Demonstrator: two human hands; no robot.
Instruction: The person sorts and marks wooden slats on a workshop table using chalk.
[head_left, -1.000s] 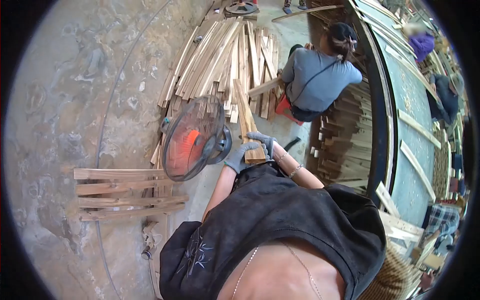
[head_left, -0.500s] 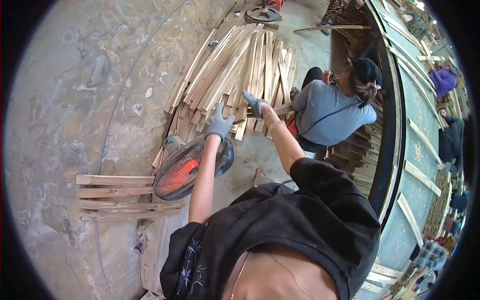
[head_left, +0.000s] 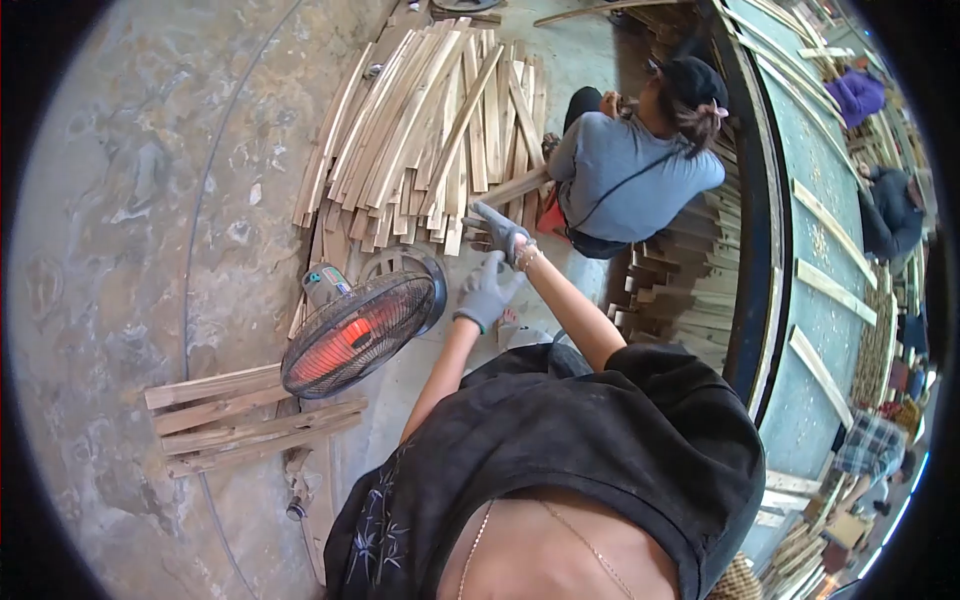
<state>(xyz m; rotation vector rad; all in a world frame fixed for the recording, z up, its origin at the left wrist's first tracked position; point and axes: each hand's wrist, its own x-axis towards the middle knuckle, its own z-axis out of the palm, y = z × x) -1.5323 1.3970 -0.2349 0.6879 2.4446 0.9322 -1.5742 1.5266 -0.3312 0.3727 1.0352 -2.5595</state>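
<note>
no readable text, labels, brands, numbers or signs.

On the floor [head_left: 575, 60] ahead, a heap of planks [head_left: 430, 120]; on its near side, a fan [head_left: 357, 335]; right of the heap, a seated person [head_left: 630, 170]; farther right, a desk [head_left: 812, 243] with boards [head_left: 835, 291] on top

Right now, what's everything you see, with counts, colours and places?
Wooden strips: many, pale brown, piled ahead
Fan: one, black and red, left of centre
Boards: about four, brown, lower left
Wall: one, mottled grey, left
Cable: one, grey, along the wall
Seated person: one, grey top, right of strips
Stool: one, red, under that person
Long table: one, grey, right
Stacked wood: many, brown, left of table
Other people: at least three, mixed colours, far right
Left hand: one, grey gloved, centre
Right hand: one, grey gloved, ahead of left
</note>
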